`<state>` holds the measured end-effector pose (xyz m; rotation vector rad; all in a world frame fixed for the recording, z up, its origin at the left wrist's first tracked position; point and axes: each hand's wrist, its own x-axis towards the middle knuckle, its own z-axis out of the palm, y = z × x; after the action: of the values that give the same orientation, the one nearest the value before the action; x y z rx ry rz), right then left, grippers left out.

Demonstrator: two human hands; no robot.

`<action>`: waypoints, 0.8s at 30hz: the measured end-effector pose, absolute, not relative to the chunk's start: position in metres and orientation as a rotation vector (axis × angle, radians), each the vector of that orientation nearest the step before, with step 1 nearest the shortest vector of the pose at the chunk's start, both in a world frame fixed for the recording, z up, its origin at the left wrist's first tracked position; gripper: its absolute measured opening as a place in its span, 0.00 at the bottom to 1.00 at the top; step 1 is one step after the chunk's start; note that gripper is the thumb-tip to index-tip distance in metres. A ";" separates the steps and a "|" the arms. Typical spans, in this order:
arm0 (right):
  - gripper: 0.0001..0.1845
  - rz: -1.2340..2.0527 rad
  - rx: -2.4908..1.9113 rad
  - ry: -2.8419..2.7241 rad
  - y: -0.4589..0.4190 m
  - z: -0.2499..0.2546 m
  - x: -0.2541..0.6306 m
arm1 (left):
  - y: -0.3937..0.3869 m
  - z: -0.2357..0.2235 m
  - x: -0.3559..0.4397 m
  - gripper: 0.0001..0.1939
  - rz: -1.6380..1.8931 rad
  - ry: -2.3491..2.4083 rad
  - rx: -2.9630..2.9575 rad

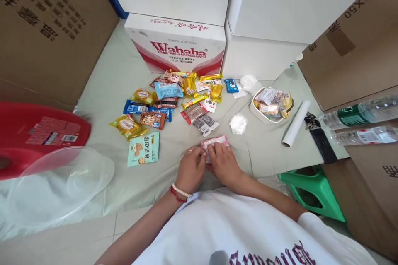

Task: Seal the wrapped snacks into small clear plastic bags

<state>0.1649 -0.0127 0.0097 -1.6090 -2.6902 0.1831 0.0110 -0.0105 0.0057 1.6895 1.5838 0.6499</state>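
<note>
A small pink-and-white packet [222,139] lies at the near middle of the cloth, partly covered by both my hands. My left hand [190,168] pinches its left edge, thumb and fingertips pressed together. From the right, my right hand [225,165] holds the same packet, fingers curved over its top. Just beyond sit a grey printed sachet [205,125] and a brown-and-red sachet [193,112]. A crumpled clear plastic wrap [238,124] rests to the right. To the left lies a mint-green nut pouch [143,149] with a squirrel picture.
Several snack packets, including a light-blue one [168,90], lie in a heap before a Wahaha carton [183,45]. Rightward are a white bowl of snacks [256,112], a white roll [296,124] and plastic bottles [360,114]. A red container [71,126] and clear lid [93,169] stand left.
</note>
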 end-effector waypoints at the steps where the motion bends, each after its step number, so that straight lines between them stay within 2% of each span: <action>1: 0.26 0.176 -1.616 -2.647 -0.015 0.008 0.169 | -0.010 0.010 0.013 0.09 0.676 1.528 1.668; 6: 0.23 0.284 -1.566 -2.305 -0.014 0.022 0.220 | -0.005 0.029 0.028 0.10 0.803 1.305 1.506; 12: 0.17 0.700 -1.697 -1.493 0.046 0.057 0.343 | 0.029 0.033 0.050 0.09 0.839 1.282 1.473; 15: 0.18 0.621 -1.610 -1.267 0.096 0.072 0.404 | 0.056 0.031 0.071 0.08 0.881 1.260 1.565; 20: 0.17 0.566 -1.814 -1.634 0.164 0.070 0.439 | 0.117 0.040 0.134 0.13 1.006 1.055 1.967; 24: 0.19 0.241 -1.904 -1.924 0.174 0.066 0.433 | 0.168 0.042 0.200 0.22 0.861 0.912 2.369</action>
<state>0.4332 0.1740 0.0655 -1.9044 -1.9245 0.2411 0.1996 0.1682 0.0419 2.3694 0.9119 0.8615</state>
